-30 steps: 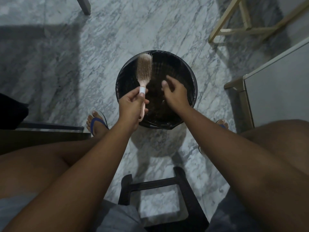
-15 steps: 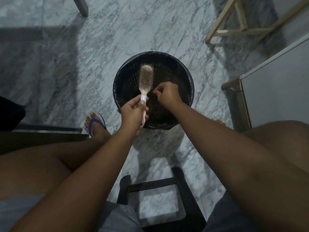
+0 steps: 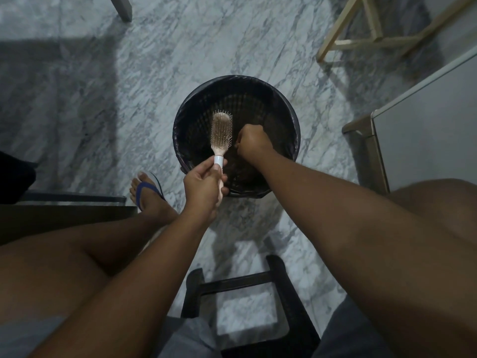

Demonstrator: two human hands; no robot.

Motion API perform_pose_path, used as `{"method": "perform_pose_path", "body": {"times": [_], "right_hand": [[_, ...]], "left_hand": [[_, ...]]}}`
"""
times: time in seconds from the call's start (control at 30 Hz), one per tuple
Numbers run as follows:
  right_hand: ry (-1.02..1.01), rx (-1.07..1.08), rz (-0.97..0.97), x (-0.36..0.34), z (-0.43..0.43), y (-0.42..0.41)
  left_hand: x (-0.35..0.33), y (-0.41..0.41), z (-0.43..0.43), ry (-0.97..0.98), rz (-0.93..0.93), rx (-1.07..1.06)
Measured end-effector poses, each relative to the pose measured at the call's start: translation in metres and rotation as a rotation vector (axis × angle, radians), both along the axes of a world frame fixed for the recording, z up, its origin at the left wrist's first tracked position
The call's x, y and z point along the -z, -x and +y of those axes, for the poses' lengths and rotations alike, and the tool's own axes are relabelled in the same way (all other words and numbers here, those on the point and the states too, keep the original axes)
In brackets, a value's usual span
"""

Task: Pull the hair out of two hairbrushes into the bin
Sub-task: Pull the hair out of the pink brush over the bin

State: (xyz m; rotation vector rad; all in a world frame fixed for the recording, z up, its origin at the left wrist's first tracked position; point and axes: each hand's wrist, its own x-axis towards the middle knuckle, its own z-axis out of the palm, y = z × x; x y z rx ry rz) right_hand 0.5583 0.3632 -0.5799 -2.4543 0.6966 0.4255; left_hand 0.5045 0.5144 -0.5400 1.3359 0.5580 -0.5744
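The left grip point(image 3: 205, 186), a bare hand, is closed around the pale pink handle of a hairbrush point(image 3: 221, 133), with the thumb lying along the white collar just below the brush head. The brush stands nearly upright in the view, its head pointing away from the person and its bristles facing up at the camera. A pale wad of fluff point(image 3: 220, 116) sits among the bristles at the far end. The brush head hangs over the near left part of a round black bin point(image 3: 247, 96), which is lined with a dark bag and stands on the marble floor point(image 3: 129, 99).

The right grip point(image 3: 251, 144) is over the mouth of the bin, just beside the brush head on its right. Its fingers are curled in, knuckles up; I cannot tell whether they pinch any hair. A dark brown mass point(image 3: 241, 174) lies at the bottom of the bin under the wrist.

A foot in a blue flip-flop point(image 3: 147, 191) rests left of the bin. A dark stool frame point(image 3: 258, 281) stands between the person's knees.
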Motion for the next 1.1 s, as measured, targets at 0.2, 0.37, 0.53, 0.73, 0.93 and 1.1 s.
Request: {"method": "perform_pose_path", "body": {"times": [0.2, 0.37, 0.53, 0.73, 0.93, 1.1], "right_hand": [[0.02, -0.03, 0.065, -0.015, -0.003, -0.011], [0.081, -0.055, 0.211, -0.009, -0.021, 0.004], [0.013, -0.07, 0.266, -0.002, -0.02, 0.017], [-0.122, -0.014, 0.12, 0.003, -0.017, 0.025], [-0.321, 0.016, -0.4, -0.019, -0.014, 0.023], [-0.265, -0.011, -0.533, -0.027, -0.003, 0.014]], "left_hand": [[-0.003, 0.001, 0.009, -0.004, -0.027, 0.011], [-0.029, -0.01, 0.004, 0.102, -0.105, 0.005], [-0.037, -0.027, 0.003, 0.057, -0.187, 0.035], [-0.024, -0.029, 0.006, -0.04, -0.172, 0.067], [-0.019, -0.024, -0.001, -0.042, -0.146, 0.086], [-0.022, -0.02, -0.005, -0.034, -0.159, 0.083]]}}
